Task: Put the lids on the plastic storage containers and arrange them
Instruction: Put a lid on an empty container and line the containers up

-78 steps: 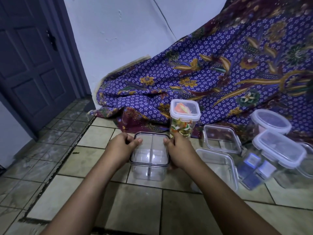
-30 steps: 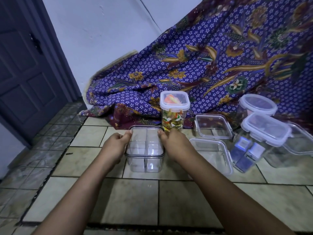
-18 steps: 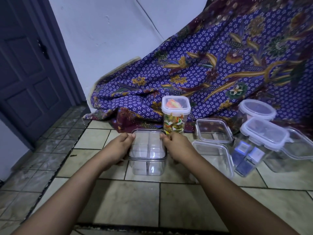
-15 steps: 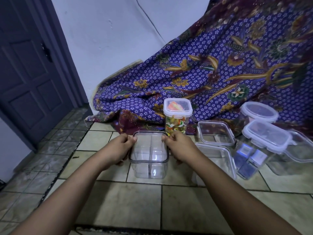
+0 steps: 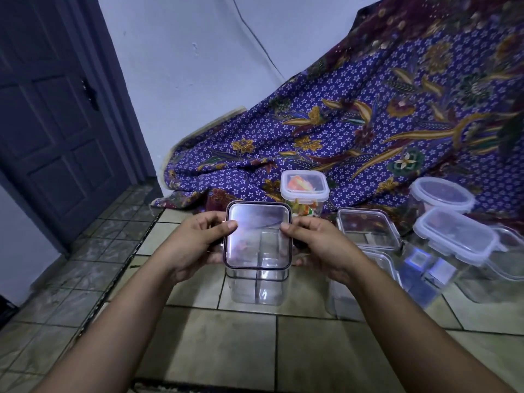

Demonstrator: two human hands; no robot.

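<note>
Both forearms reach fwd over the tiled floor [image 5: 226,350]. Btwn the hands, ctr frame, is a clear square container [image 5: 256,287] w/ an inner divider. Its dark-rimmed clear lid [image 5: 258,236] sits over the mouth, tilted a bit toward the camera. Can't tell if the lid is fully seated, nor if the container's base rests on the floor or is just off it.

L hand [image 5: 198,242] grips the lid's left edge: thumb [image 5: 228,226] flat on top near the rim, fingers curled round the side & under. R hand [image 5: 320,245] mirrors it on the right edge, thumb [image 5: 286,226] on top, fingers wrapped below & mostly hidden. Both sets of fingers are narrow, holding the lid at its rim.

Just behind the lid stands a tall container [image 5: 304,191], white-rimmed lid on, colourful contents inside. Right of the R hand is a flat clear box [image 5: 368,228] w/ lid on. In front of it is another clear box [image 5: 382,262], partly hidden by the R wrist. Further right, near the cloth, is a round tub [image 5: 441,192] w/ white lid. A rectangular white-lidded container [image 5: 456,236] sits in front of that, and one more clear box [image 5: 507,251] is at the frame edge.

Behind all, a purple floral cloth [image 5: 368,123] drapes vs. the pale wall [image 5: 184,66]. A dark panelled door [image 5: 51,123] is at left.
</note>
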